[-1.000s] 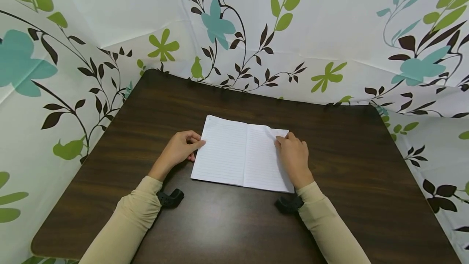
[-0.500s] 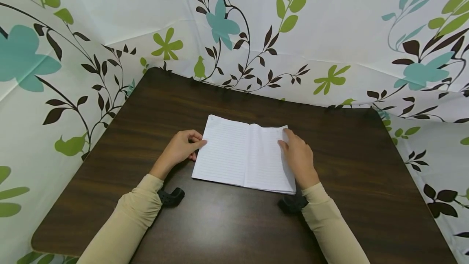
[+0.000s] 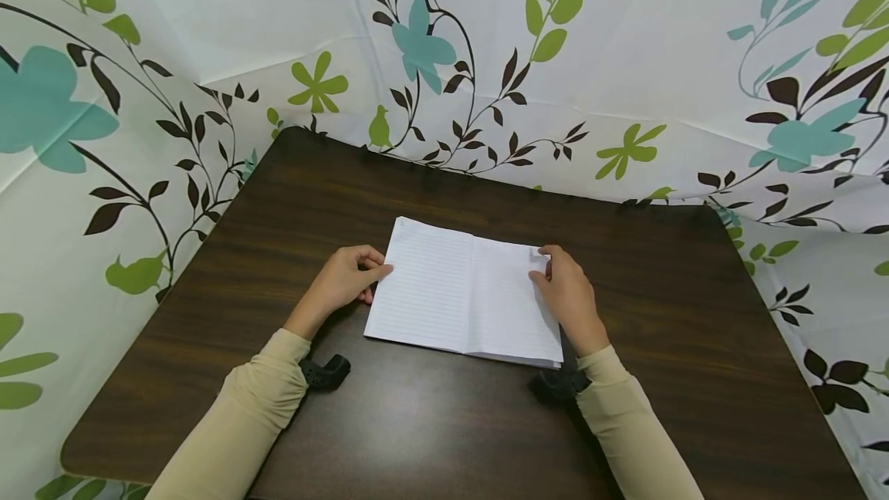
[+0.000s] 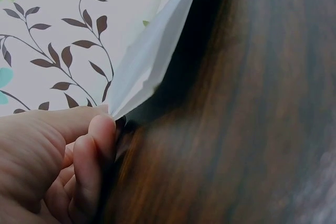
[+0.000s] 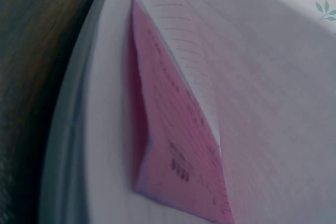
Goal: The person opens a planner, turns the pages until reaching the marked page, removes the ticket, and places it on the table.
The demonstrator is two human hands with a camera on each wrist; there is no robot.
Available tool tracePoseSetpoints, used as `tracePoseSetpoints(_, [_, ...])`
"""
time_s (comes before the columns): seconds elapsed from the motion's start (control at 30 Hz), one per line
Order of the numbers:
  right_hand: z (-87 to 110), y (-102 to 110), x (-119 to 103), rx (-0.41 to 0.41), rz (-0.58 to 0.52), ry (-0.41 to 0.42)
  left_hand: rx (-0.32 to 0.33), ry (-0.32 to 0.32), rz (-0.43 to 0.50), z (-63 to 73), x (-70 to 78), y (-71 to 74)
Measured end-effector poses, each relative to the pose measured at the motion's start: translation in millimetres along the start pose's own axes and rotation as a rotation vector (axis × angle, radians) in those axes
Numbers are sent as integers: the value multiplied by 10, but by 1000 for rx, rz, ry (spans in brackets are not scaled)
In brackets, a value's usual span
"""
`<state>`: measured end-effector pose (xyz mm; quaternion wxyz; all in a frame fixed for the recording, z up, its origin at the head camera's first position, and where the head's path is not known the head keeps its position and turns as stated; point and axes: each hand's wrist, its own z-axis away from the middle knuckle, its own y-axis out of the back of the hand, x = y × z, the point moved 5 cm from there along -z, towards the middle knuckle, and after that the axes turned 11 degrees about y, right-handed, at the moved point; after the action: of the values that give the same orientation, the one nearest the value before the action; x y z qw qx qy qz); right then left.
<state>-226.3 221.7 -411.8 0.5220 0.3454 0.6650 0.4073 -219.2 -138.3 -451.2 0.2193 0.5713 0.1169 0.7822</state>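
An open lined notebook (image 3: 430, 284) lies on the dark wooden table. My left hand (image 3: 343, 282) pinches its left edge between thumb and fingers; in the left wrist view the fingertips (image 4: 102, 124) grip a thin stack of page edges (image 4: 152, 72). At the right page's outer edge, my right hand (image 3: 568, 292) holds the page near its upper corner, thumb on top. The right wrist view looks under a raised page (image 5: 273, 103), where a pink printed slip of paper (image 5: 173, 145) lies between the pages. That hand is out of its own wrist view.
The dark table (image 3: 660, 330) extends around the notebook on all sides. A white cloth (image 3: 500, 83) with leaf and flower prints hangs behind and beside it. Black wrist mounts (image 3: 325, 374) sit at both wrists.
My right hand has shifted slightly to the right along the page's edge. The right page was bulged near the spine and now lies flatter. The left hand keeps its grip.
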Motion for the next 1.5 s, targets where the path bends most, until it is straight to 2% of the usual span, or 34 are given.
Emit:
tracePoseSetpoints(0.13, [-8, 28, 16, -2, -61, -20, 2, 2, -2, 0, -1, 0])
tracePoseSetpoints(0.23, [-1, 48, 7, -9, -58, -11, 0, 3, -1, 0, -6, -4])
tracePoseSetpoints(0.37, [9, 77, -61, -4, -27, 46, -4, 5, 1, -1, -11, -6])
tracePoseSetpoints(0.43, [12, 84, -119, -15, -49, 70, -4, 6, -1, -3, -9, -5])
tracePoseSetpoints(0.57, [37, 73, -258, -134, -99, 106, 2, 4, -5, -5, 2, 0])
tracePoseSetpoints(0.7, [113, 80, -405, -279, -64, 158, 3, 1, -5, -2, 10, 0])
tracePoseSetpoints(0.9, [265, 171, -647, -355, -38, 220, 3, -3, -7, 4, 3, -1])
tracePoseSetpoints(1.0, [353, 238, -790, -354, -39, 262, 5, -3, -8, 4, -3, 1])
tracePoseSetpoints(1.17, [512, 329, -995, -291, -24, 376, 9, 1, -10, 0, 4, 0])
tracePoseSetpoints(1.33, [635, 252, -1147, -288, 11, 453, 8, -1, -16, 3, 5, -5])
tracePoseSetpoints(1.5, [675, 143, -1269, -260, 32, 543, 8, 2, -13, 7, -1, -13])
